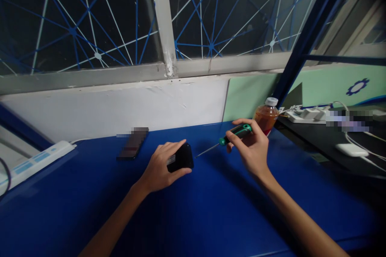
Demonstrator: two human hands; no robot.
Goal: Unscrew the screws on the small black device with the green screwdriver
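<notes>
My left hand [163,166] grips a small black box-like device [182,158] by its sides, thumb along the near edge and fingers along the far one. A pale label shows on the device beside my palm; its exact kind I cannot make out. In my right hand [251,144] is a screwdriver [238,133] with a green and black handle, held between thumb and fingers. Its thin metal shaft slants down to the left. The tip appears close to the device's right end; whether it touches I cannot tell.
On the blue table [187,217] a dark phone [134,144] lies beyond my left hand. A bottle of amber drink [267,114] stands behind my right hand. A white power strip [36,162] lies at left. Another power strip [307,114], cables and a white adapter [351,149] occupy the black surface at right.
</notes>
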